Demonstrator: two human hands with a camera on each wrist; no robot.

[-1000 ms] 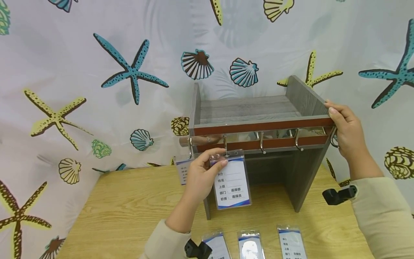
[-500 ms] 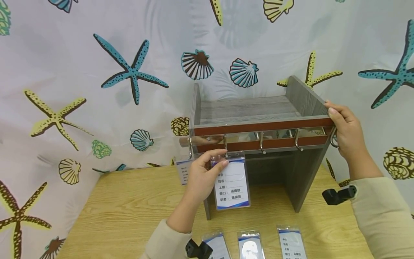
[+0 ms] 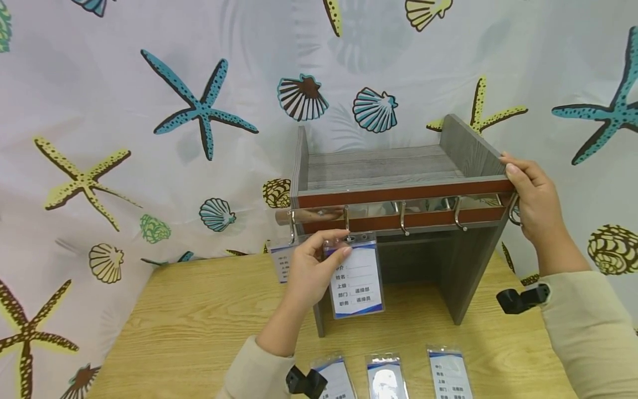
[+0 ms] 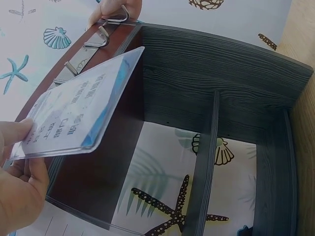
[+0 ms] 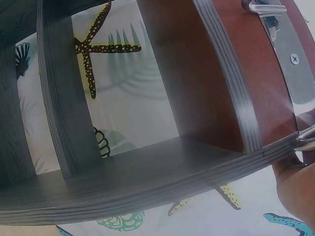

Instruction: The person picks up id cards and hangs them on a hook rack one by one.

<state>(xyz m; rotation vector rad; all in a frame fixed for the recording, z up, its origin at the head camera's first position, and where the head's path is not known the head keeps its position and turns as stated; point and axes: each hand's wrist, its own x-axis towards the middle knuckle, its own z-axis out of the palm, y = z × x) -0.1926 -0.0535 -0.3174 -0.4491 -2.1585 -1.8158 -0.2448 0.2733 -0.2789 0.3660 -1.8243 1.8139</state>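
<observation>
My left hand (image 3: pixel 311 269) pinches a clear badge holder (image 3: pixel 360 282) by its upper left corner, thumb in front. The badge's top edge is at the tip of the second metal hook (image 3: pixel 347 221); whether the hook passes through its slot I cannot tell. In the left wrist view the badge (image 4: pixel 81 105) tilts away from the hook rail. My right hand (image 3: pixel 538 205) grips the right front corner of the grey wooden rack (image 3: pixel 399 191), thumb on the front. Another badge (image 3: pixel 281 261) hangs at the leftmost hook (image 3: pixel 292 227), partly behind my left hand.
Three more badges lie on the wooden table in front of the rack: a left one (image 3: pixel 335 379), a middle one (image 3: pixel 386 379) and a right one (image 3: pixel 449 374). More hooks line the rail, including a middle hook (image 3: pixel 404 219). A patterned curtain (image 3: pixel 149 166) stands behind.
The badge bobs slightly at the second hook, still pinched by my left hand. My right hand keeps its place on the rack, and the head view shifts a little.
</observation>
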